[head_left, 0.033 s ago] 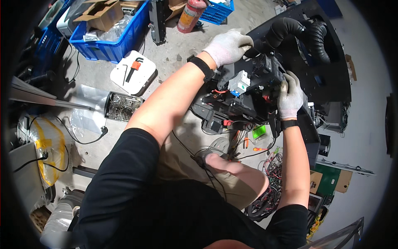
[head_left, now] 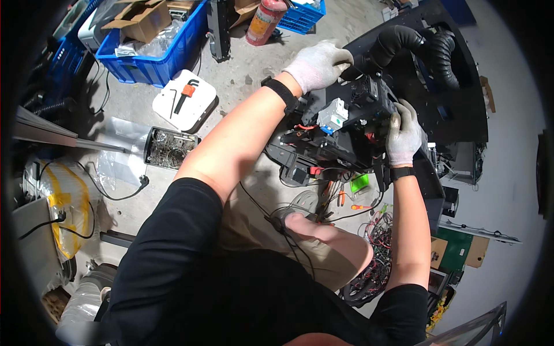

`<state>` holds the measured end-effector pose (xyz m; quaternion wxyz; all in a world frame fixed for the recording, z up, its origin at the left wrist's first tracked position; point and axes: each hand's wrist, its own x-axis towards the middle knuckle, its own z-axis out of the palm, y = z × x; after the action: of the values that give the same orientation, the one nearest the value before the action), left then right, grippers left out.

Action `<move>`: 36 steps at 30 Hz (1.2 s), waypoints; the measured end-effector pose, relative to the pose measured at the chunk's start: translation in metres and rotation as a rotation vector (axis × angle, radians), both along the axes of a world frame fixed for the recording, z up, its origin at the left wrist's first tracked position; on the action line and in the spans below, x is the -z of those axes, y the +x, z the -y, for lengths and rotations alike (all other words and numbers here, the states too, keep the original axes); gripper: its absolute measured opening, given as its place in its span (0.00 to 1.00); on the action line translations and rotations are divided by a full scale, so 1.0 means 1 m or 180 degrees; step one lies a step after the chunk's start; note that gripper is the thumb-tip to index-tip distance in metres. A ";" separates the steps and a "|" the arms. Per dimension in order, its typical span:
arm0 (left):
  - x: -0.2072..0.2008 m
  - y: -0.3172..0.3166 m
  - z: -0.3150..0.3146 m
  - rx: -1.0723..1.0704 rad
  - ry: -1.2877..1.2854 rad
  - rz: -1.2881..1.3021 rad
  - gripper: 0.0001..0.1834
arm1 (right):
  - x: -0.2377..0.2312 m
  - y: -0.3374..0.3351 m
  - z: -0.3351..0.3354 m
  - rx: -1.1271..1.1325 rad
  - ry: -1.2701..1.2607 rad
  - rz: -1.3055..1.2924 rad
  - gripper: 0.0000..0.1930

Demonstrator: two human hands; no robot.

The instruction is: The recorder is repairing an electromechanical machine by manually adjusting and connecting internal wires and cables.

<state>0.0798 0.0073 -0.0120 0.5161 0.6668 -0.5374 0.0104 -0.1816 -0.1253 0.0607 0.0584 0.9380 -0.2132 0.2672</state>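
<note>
Both my hands wear whitish work gloves and hold a black machine assembly from its two sides. My left hand is at its far left, fingers curled over a black part beside a ribbed hose. On the near right side, my right hand is closed against the black housing, its thumb toward me. Between the hands are a fan-like grille and a light grey block with a blue piece under it. Both hands' fingertips are partly hidden. Behind the assembly rises a large black panel.
A white lid-like plate holds hex keys, left of my arm. Farther back stand a blue crate and a red fire extinguisher. A metal box of small screws lies left. Tangled wires and a green tray are near my leg.
</note>
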 end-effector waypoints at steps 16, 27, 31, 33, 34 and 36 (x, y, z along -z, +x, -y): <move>-0.002 0.006 0.002 0.0305 -0.0228 0.0284 0.12 | -0.002 0.001 -0.002 -0.0054 -0.0022 0.0005 0.15; -0.009 0.000 0.005 0.0966 0.0377 -0.1274 0.19 | -0.045 0.038 -0.038 -0.0761 -0.0442 0.0143 0.15; 0.000 -0.012 0.015 0.1132 0.0129 -0.1903 0.17 | -0.069 0.106 -0.069 -0.0986 -0.0351 -0.0900 0.13; 0.023 -0.012 0.029 0.0856 -0.0511 -0.1847 0.14 | -0.069 0.129 -0.072 -0.0866 -0.0651 -0.1292 0.13; 0.020 -0.015 0.032 0.0868 -0.0515 -0.1864 0.14 | -0.070 0.135 -0.069 -0.0710 -0.0952 -0.1697 0.14; 0.014 -0.023 0.037 0.0356 -0.0369 -0.1432 0.11 | -0.074 0.139 -0.059 -0.0671 -0.1033 -0.1769 0.14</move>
<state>0.0572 -0.0298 -0.0263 0.6600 0.5908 -0.4436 -0.1362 -0.0426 -0.0658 0.1347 0.2350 0.9702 -0.0457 0.0363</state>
